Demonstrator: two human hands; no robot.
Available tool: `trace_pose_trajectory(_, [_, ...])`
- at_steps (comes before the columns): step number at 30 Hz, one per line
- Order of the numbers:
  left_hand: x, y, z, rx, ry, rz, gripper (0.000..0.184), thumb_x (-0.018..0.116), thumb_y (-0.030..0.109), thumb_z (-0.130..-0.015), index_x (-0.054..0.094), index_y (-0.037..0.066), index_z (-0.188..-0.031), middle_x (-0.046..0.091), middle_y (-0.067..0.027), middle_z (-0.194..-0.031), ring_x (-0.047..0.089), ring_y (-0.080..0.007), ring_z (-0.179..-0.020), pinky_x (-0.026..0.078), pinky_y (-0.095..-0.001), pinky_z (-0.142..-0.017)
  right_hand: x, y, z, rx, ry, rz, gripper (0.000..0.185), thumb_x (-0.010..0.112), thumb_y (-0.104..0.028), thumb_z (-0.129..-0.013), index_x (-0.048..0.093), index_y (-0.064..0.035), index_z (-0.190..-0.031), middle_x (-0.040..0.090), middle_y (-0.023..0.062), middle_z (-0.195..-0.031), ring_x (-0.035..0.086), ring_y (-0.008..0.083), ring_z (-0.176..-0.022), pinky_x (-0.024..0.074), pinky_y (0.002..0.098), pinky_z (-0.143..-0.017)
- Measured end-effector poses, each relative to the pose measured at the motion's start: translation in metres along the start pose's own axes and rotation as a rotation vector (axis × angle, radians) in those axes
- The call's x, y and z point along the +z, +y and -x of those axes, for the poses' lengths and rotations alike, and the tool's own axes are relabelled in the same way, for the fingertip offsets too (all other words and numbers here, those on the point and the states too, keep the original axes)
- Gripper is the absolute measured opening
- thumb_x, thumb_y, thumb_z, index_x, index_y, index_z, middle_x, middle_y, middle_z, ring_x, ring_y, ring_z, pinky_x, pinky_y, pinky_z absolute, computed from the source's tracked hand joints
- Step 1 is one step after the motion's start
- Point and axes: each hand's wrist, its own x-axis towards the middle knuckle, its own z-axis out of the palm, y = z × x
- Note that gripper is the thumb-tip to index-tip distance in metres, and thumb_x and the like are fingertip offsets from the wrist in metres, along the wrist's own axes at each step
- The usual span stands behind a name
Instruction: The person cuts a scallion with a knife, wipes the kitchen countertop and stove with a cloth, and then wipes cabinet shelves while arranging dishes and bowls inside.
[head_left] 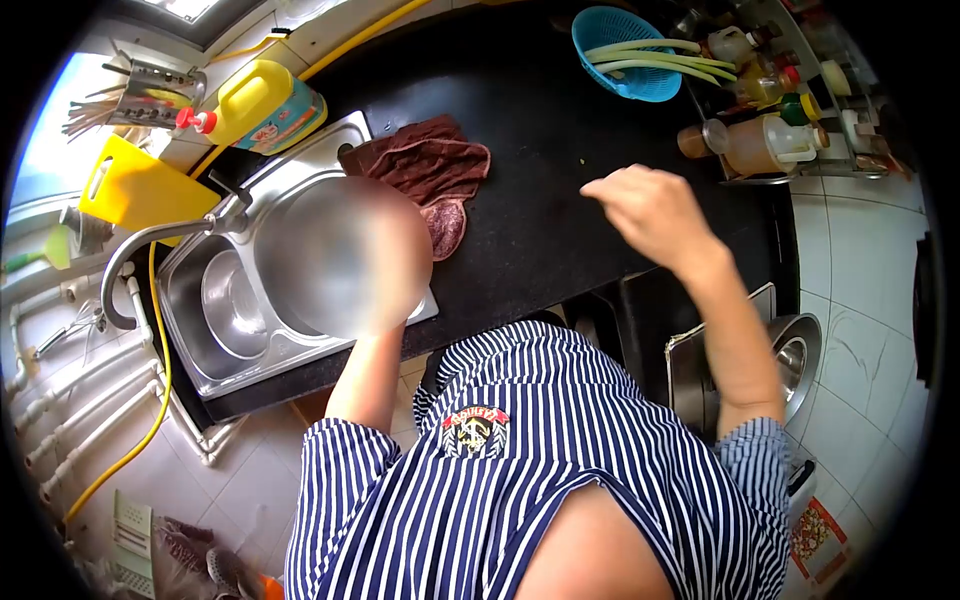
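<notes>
My left hand (pixel 395 270) is over the right-hand sink basin, smeared by a round blur that hides its fingers and anything in them. Through that blur the steel sink (pixel 352 125) shows only in part. A crumpled dark red cloth (pixel 440 165) lies at the sink's edge, just beyond my left hand. Above the black countertop (pixel 540 230), my right hand (pixel 645 212) is closed, its fingers curled together and pointing left. Its palm side is turned away, so I cannot see whether it holds anything. A tiny green bit (pixel 582 161) shows near its fingertips.
A blue basket (pixel 600 30) with scallions (pixel 660 62) stands at the far right, beside a rack of bottles (pixel 765 145). A curved faucet (pixel 150 235) reaches over the left basin, which contains a metal bowl (pixel 235 300). Behind stand a yellow jug (pixel 255 105) and yellow cutting board (pixel 140 190).
</notes>
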Motion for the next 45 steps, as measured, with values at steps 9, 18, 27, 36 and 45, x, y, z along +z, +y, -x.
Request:
trace_pose_trajectory(9, [0.018, -0.031, 0.028, -0.011, -0.088, -0.061, 0.031, 0.074, 0.026, -0.078, 0.065, 0.006, -0.100, 0.064, -0.0129, -0.098, 0.061, -0.0296, -0.094, 0.047, -0.0428, -0.082, 0.103, -0.069, 0.007, 0.347, -0.131, -0.366, 0.020, 0.059, -0.015, -0.091, 0.070, -0.0093, -0.107, 0.070, 0.0092, -0.103, 0.067, 0.0280, -0.095, 0.0535, 0.0365, -0.083])
trace_pose_trajectory(18, [-0.084, -0.092, -0.016, -0.442, 0.168, 0.146, 0.030, 0.059, 0.028, -0.095, 0.061, 0.011, -0.120, 0.064, -0.0090, -0.097, 0.061, -0.0265, -0.090, 0.048, -0.0391, -0.079, 0.104, -0.069, 0.038, 0.644, -0.173, -0.364, 0.022, 0.057, -0.014, -0.092, 0.069, -0.0074, -0.108, 0.069, 0.0110, -0.105, 0.065, 0.0301, -0.098, 0.0515, 0.0375, -0.086])
trace_pose_trajectory(27, [-0.030, -0.269, -0.068, -0.284, 0.105, -0.489, 0.051, 0.056, 0.027, -0.092, 0.047, 0.015, -0.140, 0.044, -0.0066, -0.149, 0.038, -0.0293, -0.138, 0.040, -0.0543, -0.098, 0.137, -0.103, -0.012, 0.385, -0.123, -0.463, 0.024, 0.058, -0.011, -0.091, 0.066, -0.0069, -0.113, 0.063, 0.0117, -0.117, 0.060, 0.0308, -0.110, 0.0489, 0.0381, -0.093])
trace_pose_trajectory(36, [-0.055, -0.234, -0.023, -0.040, 0.332, -0.144, 0.055, 0.055, 0.005, -0.084, 0.051, 0.014, -0.138, 0.040, -0.0131, -0.151, 0.032, -0.0317, -0.143, 0.025, -0.0549, -0.114, 0.201, -0.117, -0.141, 0.235, 0.147, -0.219, 0.047, 0.049, -0.037, -0.099, 0.046, -0.0220, -0.143, 0.038, 0.0244, -0.148, 0.033, 0.0483, -0.136, 0.0272, 0.0561, -0.112])
trace_pose_trajectory(45, [-0.056, -0.216, 0.149, -0.369, 0.186, -0.028, 0.046, 0.052, 0.000, -0.086, 0.056, 0.006, -0.131, 0.047, -0.0168, -0.144, 0.035, -0.0364, -0.140, 0.027, -0.0466, -0.115, 0.240, -0.086, -0.156, 0.234, 0.048, -0.109, 0.039, 0.059, -0.029, -0.093, 0.058, -0.0239, -0.131, 0.022, 0.0156, -0.158, 0.014, 0.0396, -0.147, 0.0181, 0.0583, -0.115])
